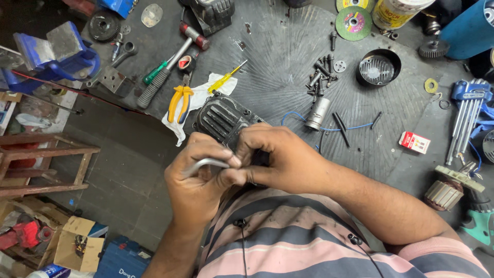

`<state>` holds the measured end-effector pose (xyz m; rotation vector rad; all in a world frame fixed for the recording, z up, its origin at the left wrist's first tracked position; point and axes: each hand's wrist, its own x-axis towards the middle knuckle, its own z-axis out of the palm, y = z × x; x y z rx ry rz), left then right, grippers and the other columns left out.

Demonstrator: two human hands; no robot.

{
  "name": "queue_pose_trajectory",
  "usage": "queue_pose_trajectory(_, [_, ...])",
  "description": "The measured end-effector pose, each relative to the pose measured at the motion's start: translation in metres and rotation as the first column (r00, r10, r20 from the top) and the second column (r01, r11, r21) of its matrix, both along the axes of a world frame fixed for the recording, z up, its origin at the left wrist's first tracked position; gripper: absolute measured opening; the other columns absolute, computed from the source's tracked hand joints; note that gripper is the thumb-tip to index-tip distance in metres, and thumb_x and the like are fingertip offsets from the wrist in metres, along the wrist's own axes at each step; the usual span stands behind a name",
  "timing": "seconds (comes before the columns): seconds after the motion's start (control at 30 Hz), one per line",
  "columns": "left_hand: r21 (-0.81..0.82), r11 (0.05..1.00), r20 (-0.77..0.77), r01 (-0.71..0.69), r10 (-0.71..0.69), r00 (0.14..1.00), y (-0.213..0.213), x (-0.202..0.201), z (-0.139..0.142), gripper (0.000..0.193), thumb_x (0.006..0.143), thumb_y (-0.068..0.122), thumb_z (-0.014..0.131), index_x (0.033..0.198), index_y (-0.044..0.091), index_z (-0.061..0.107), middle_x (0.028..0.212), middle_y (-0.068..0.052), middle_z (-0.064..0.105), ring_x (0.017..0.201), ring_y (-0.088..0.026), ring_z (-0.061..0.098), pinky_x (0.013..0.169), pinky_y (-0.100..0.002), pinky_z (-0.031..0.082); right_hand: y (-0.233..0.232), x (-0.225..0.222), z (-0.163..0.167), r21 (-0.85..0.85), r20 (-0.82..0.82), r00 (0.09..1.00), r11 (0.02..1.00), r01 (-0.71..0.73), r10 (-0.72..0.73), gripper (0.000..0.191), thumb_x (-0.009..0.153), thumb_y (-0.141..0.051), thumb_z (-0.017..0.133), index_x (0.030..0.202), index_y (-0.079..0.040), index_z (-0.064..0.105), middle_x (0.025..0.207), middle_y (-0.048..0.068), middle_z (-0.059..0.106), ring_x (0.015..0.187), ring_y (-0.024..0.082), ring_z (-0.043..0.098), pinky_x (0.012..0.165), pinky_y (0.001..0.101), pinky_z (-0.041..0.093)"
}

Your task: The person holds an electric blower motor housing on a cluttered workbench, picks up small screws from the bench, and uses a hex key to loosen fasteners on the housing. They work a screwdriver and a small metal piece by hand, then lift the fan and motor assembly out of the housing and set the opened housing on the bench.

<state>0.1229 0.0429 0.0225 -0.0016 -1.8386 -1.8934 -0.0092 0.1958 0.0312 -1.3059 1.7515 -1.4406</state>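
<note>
Your left hand (198,177) has its grip clamped on a bent silver hex key (203,164), and your right hand (280,157) has its grip clamped on the black ribbed motor housing (222,119), which sits at the near edge of the dark round surface (288,46), just above your striped shirt. The 2 hands touch at the thumbs. Just beyond the housing lie yellow-handled pliers (180,102) and a yellow screwdriver (225,78) on a white cloth (206,92). A pile of dark bolts (321,72) lies further right.
</note>
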Motion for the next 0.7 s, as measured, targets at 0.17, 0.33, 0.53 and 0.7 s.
queue_pose_trajectory(0.17, [0.113,0.993,0.219,-0.016,-0.009,0.976,-0.004,0.000,0.002,0.030,0.092,0.026,0.078,0.110,0.001,0.075,0.096,-0.006,0.068,0.088,-0.014,0.066,0.081,-0.027,0.057,0.004,-0.004,-0.006,-0.070,-0.096,0.991,0.992,-0.103,0.096,0.013,0.092,-0.013,0.076,0.102,-0.008,0.071,0.098,0.004,0.075,0.100,0.026,0.073,0.122,0.0524,0.038])
queue_pose_trajectory(0.33, [-0.163,0.983,0.117,-0.080,0.100,0.988,0.003,0.001,0.009,0.041,0.082,0.029,0.082,0.109,0.001,0.069,0.105,-0.005,0.063,0.098,-0.010,0.058,0.086,-0.025,0.051,0.002,0.001,-0.009,-0.069,-0.078,0.997,0.997,-0.031,0.026,0.013,0.088,-0.013,0.077,0.098,-0.009,0.070,0.095,0.002,0.074,0.098,0.024,0.073,0.123,0.0522,0.037])
queue_pose_trajectory(0.53, [-0.011,0.998,0.139,-0.063,0.064,0.988,0.001,0.003,0.009,0.021,0.093,0.019,0.082,0.104,0.003,0.075,0.094,-0.003,0.066,0.082,-0.009,0.064,0.073,-0.024,0.054,0.001,0.001,0.000,-0.010,-0.063,0.997,0.999,-0.036,0.036,0.011,0.088,-0.012,0.077,0.095,-0.010,0.069,0.088,0.001,0.073,0.090,0.022,0.074,0.122,0.0547,0.033])
queue_pose_trajectory(0.7, [-0.293,0.956,0.139,0.011,0.032,0.990,-0.006,0.003,0.027,0.021,0.098,0.015,0.069,0.115,0.003,0.074,0.091,-0.003,0.079,0.077,-0.007,0.066,0.080,-0.022,0.050,0.003,-0.002,0.002,-0.008,-0.064,0.992,0.994,-0.111,0.110,0.007,0.093,-0.007,0.074,0.099,-0.009,0.070,0.095,0.003,0.076,0.096,0.023,0.075,0.126,0.0581,0.028])
